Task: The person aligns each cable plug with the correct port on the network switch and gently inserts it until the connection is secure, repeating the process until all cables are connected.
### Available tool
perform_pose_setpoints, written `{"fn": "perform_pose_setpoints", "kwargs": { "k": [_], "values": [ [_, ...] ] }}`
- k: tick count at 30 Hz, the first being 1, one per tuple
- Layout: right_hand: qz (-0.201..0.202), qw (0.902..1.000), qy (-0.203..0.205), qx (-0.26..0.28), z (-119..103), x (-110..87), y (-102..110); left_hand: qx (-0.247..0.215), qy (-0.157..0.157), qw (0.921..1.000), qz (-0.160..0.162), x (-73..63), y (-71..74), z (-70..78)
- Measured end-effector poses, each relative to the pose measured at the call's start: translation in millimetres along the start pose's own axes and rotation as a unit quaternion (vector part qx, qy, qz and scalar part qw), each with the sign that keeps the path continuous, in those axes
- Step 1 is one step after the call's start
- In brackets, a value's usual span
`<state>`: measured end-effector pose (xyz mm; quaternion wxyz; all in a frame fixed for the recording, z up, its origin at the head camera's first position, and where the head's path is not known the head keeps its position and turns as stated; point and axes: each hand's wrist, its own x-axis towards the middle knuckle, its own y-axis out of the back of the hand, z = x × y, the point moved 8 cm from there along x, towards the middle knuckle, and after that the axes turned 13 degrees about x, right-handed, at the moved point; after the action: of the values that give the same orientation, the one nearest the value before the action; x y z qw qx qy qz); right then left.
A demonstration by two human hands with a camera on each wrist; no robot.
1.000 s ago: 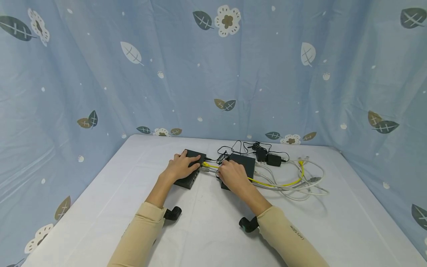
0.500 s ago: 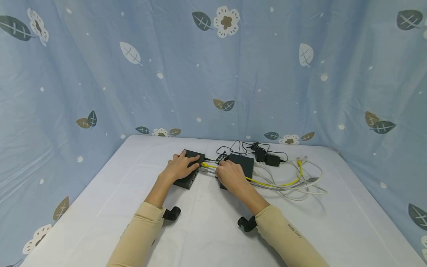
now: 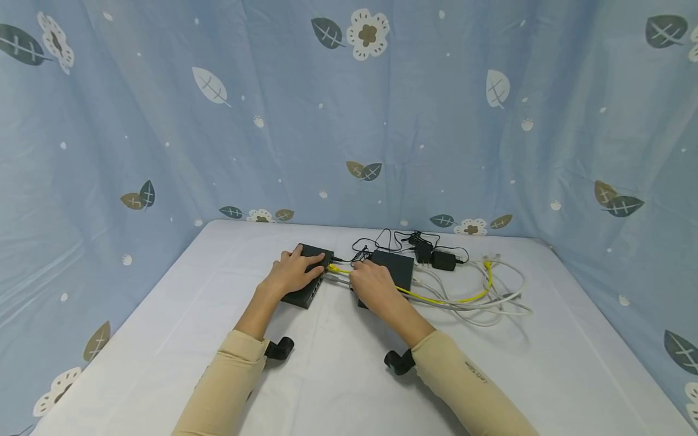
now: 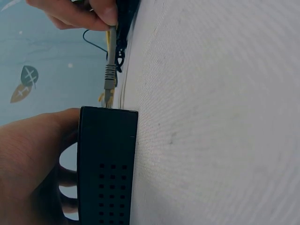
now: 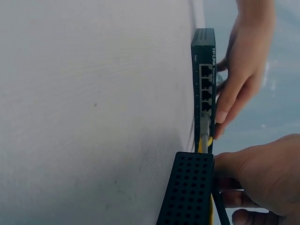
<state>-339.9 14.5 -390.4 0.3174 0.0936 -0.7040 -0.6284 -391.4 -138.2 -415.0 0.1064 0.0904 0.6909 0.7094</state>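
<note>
My left hand [image 3: 291, 272] rests from above on a black network switch [image 3: 300, 299], fingers spread across its top and thumb by the port edge. A row of ports [image 5: 206, 89] runs along the switch's side in the right wrist view. One port there takes the plug of a grey network cable [image 4: 111, 54]. My right hand [image 3: 376, 287] pinches this cable between thumb and finger just behind its ribbed boot. Beside it a yellow network cable [image 3: 340, 270] also meets the switch. Under and behind my right hand lies a second black box [image 3: 399, 267] with a perforated side.
Two black power adapters [image 3: 444, 261] with tangled thin black cords [image 3: 418, 238] lie at the back right. Looped white and grey cables [image 3: 491, 312] spread over the right of the white table [image 3: 327, 375]. A blue patterned curtain [image 3: 305, 109] hangs behind.
The head view has drifted slightly. My right hand has shifted a touch to the left with the grey cable, whose loose end at the right has moved a little. My left hand stays on the switch.
</note>
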Motion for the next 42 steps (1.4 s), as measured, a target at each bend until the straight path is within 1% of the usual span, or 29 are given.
{"fn": "perform_pose_setpoints", "kwargs": {
  "k": [5, 9, 16, 26, 30, 42],
  "values": [
    [-0.001, 1.0, 0.005, -0.003, -1.3, 1.8, -0.1, 0.001, -0.001, 1.0, -0.001, -0.3, 1.6, 0.6],
    [0.004, 1.0, 0.003, 0.008, 0.2, 1.5, 1.3, 0.003, -0.002, 1.0, -0.002, -1.3, 2.6, 1.0],
    [0.015, 0.9987, -0.011, 0.046, 5.4, 0.2, 1.4, 0.008, -0.002, 1.0, -0.004, -1.2, 2.6, 0.5],
    [0.036, 0.9971, -0.022, 0.063, 7.2, 1.2, -0.8, 0.007, 0.0, 1.0, -0.006, -1.4, 1.3, -0.5],
    [0.041, 0.9963, -0.02, 0.073, 5.7, 2.8, -0.3, 0.005, 0.001, 1.0, -0.006, -1.2, 1.3, -0.5],
    [0.035, 0.9942, -0.013, 0.101, 0.9, 9.0, -5.3, 0.003, 0.002, 1.0, -0.006, 0.3, 1.7, -1.5]
  ]
}}
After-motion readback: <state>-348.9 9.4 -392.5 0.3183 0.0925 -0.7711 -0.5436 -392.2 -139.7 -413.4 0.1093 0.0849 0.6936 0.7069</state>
